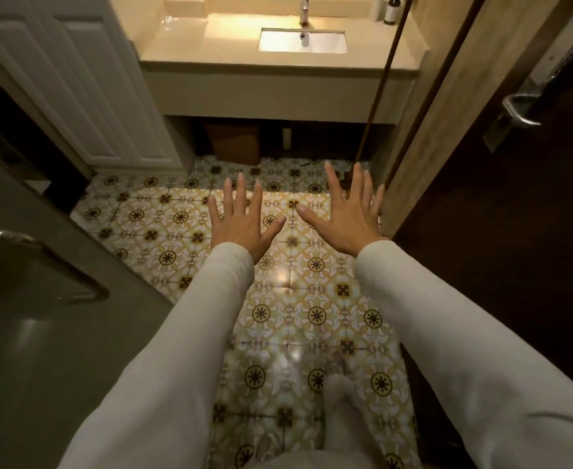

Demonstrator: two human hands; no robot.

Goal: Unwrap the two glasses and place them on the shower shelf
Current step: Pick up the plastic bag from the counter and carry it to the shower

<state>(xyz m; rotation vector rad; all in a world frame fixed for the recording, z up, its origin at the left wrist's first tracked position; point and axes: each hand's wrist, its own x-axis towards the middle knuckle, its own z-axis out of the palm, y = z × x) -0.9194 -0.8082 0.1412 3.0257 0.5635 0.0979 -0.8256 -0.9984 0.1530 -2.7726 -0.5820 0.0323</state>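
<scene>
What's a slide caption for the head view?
Left hand and right hand open, empty, fingers spread above patterned floor tiles, sink ahead.

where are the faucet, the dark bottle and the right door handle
faucet (303, 10), head view, on its upright metal body
dark bottle (390, 14), head view, on its pale label
right door handle (515, 111), head view, on the metal lever

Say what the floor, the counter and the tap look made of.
Floor: likely glazed ceramic tile, glossy; patterned squares, grout lines, light glare. Counter: probably polished stone or composite, beige, reflective. Tap: shiny metal, chrome-like.
</scene>
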